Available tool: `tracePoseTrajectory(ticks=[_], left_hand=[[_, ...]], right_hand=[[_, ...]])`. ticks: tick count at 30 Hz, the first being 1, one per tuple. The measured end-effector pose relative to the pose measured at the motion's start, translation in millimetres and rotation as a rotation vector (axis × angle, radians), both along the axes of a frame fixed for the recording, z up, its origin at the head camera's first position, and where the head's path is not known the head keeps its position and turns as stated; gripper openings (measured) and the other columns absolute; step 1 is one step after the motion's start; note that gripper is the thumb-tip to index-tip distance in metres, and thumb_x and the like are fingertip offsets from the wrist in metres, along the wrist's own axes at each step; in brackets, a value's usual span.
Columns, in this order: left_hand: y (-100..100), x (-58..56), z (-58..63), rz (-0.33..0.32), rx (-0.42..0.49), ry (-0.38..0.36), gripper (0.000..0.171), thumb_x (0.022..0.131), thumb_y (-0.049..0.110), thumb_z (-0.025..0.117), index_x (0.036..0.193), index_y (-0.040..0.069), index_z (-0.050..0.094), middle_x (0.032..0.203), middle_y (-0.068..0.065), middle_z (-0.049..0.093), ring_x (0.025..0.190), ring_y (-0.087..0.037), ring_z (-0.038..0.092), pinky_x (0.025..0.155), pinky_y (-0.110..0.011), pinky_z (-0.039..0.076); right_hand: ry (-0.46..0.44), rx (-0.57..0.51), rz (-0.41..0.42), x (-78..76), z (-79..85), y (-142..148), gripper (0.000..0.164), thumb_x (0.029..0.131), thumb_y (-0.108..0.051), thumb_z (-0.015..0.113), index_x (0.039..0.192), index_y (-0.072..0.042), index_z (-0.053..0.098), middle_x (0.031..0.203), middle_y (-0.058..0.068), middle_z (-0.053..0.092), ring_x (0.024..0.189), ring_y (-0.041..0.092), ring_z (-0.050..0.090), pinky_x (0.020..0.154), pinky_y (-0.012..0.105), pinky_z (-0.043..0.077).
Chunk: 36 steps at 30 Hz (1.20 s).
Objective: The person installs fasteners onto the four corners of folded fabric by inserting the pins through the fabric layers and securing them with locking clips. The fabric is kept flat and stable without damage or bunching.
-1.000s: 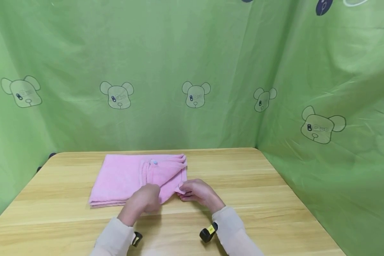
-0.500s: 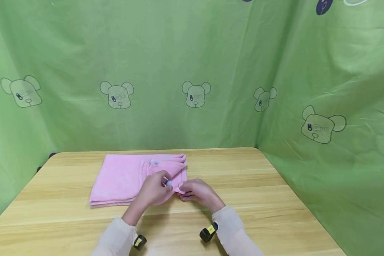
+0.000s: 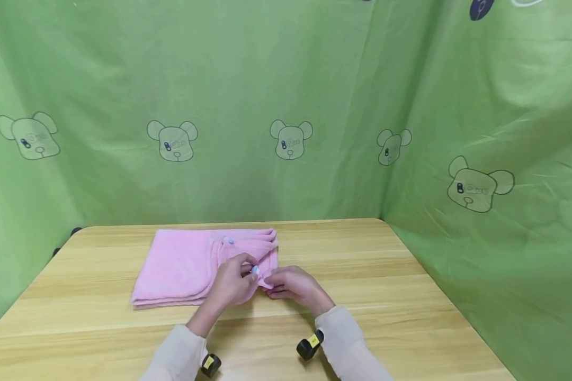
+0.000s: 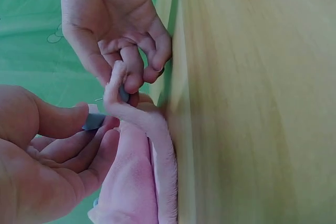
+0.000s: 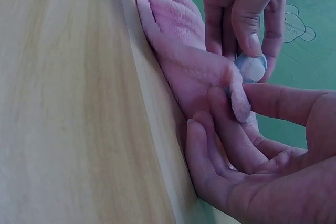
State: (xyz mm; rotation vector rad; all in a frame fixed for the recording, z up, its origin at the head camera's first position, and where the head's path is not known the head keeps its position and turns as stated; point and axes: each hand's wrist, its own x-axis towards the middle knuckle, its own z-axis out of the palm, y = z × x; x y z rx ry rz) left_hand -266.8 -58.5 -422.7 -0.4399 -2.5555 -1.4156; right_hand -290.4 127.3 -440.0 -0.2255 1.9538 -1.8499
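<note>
A folded pink plush cloth [image 3: 176, 264] lies on the table, its near right corner raised. My left hand [image 3: 230, 281] pinches a small round blue-and-white cap [image 5: 252, 68] between thumb and fingers, just beside that corner. The corner itself is pinched by my right hand [image 3: 297, 287], thumb on one side and fingers on the other. Behind the fold, a blue piece [image 4: 124, 94] shows between the right fingers, and a thin pin [image 4: 98, 99] sticks out of the cloth toward the cap. Cap and cloth look slightly apart in the left wrist view.
Another small blue fastener [image 3: 228, 241] sits on the cloth's upper folded part. The wooden table [image 3: 362, 296] runs back to a green curtain [image 3: 229, 79] with bear-head prints, which also stands along the right side. A black wrist camera [image 3: 310, 346] hangs at the right cuff.
My left hand has come up from the cloth's near edge with the blue cap, turned, and moved right toward the corner. The right hand keeps its pinch in place.
</note>
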Motion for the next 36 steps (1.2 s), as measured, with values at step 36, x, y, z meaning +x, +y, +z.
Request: tracePoseTrajectory(ticks=[36], left_hand=[[6.8,1.3,-2.4,0.008,-0.086,0.187,0.017,0.086,0.001,0.07,0.101,0.006,0.075,0.095,-0.006,0.073,0.068,-0.01,0.064,0.062,-0.032,0.056]], right_hand=[[-0.001,-0.011,-0.007,1.0,0.1,-0.5,0.021,0.087,-0.005,0.065,0.103,0.009,0.066,0.092,0.019,0.071,0.092,0.035,0.066,0.083,0.043,0.055]])
